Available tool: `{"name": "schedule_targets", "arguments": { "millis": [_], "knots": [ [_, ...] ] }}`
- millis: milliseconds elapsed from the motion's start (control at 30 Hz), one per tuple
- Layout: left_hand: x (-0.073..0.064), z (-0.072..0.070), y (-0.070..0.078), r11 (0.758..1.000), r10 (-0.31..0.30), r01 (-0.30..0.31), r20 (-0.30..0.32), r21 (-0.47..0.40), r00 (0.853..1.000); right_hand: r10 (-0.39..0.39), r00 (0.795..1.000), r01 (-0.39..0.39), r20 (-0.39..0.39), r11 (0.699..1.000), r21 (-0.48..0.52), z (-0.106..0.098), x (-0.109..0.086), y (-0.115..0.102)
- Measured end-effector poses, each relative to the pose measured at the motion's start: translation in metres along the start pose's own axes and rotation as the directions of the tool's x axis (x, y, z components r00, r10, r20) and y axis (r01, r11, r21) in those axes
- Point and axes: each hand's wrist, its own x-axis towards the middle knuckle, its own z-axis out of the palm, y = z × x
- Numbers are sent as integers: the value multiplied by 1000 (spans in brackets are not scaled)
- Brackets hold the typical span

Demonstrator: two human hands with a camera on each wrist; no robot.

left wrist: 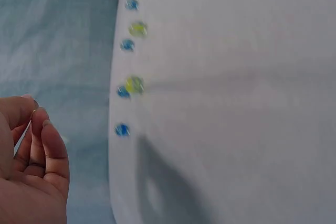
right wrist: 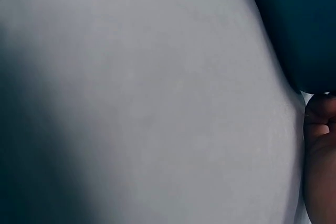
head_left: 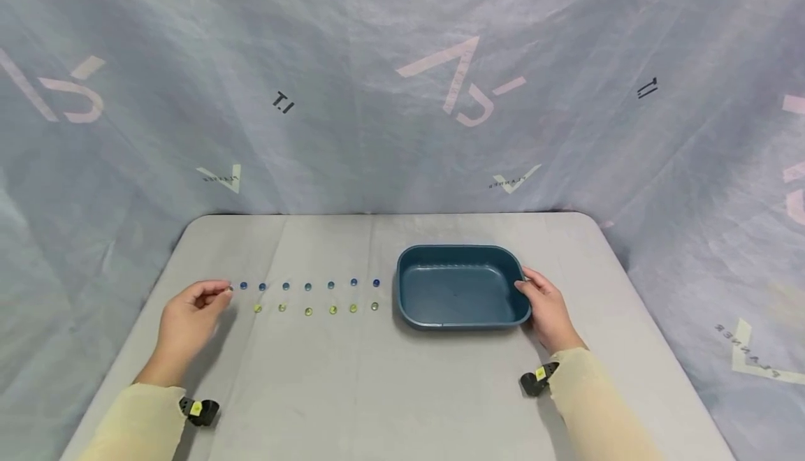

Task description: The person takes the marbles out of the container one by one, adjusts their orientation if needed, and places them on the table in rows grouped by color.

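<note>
My left hand (head_left: pixel 191 318) is at the left end of a row of blue glass marbles (head_left: pixel 286 286), above the table. Its thumb and forefinger pinch a small glass marble, almost wholly hidden by the fingertips; its colour is hard to tell. In the left wrist view the fingertips of the left hand (left wrist: pixel 37 156) meet, left of the nearest blue marble (left wrist: pixel 122 129). A second row, of yellow-green marbles (head_left: pixel 333 310), lies nearer me. On the right, my right hand (head_left: pixel 548 311) grips the right end of a dark blue plastic basin (head_left: pixel 455 293), thumb over its rim.
A pale grey cloth covers the table (head_left: pixel 377 391). Grey printed fabric (head_left: pixel 352 98) hangs behind it and at both sides. The basin stands just right of the two marble rows. Each wrist wears a small black camera (head_left: pixel 204 413).
</note>
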Motion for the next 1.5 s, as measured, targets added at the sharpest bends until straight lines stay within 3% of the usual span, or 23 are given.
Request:
{"name": "schedule_targets", "arguments": {
  "millis": [233,500,767,1300,1500],
  "knots": [
    [5,4,-13,999,-27,28,-35,39,999,-6,1000,6,5,1000,10,-3,1,1],
    [12,19,-25,992,-109,108,15,63,994,16,1000,-17,-18,1000,-14,-5,-1,-1],
    [15,25,-33,989,-103,92,85,116,991,9,1000,-9,1,1000,2,-1,3,2],
    [15,28,-39,982,-146,133,92,133,985,4,1000,-4,6,1000,-18,-1,3,3],
    [12,29,-39,983,-136,124,89,137,987,15,1000,-15,-3,1000,-15,-1,1,2]
  ]
}}
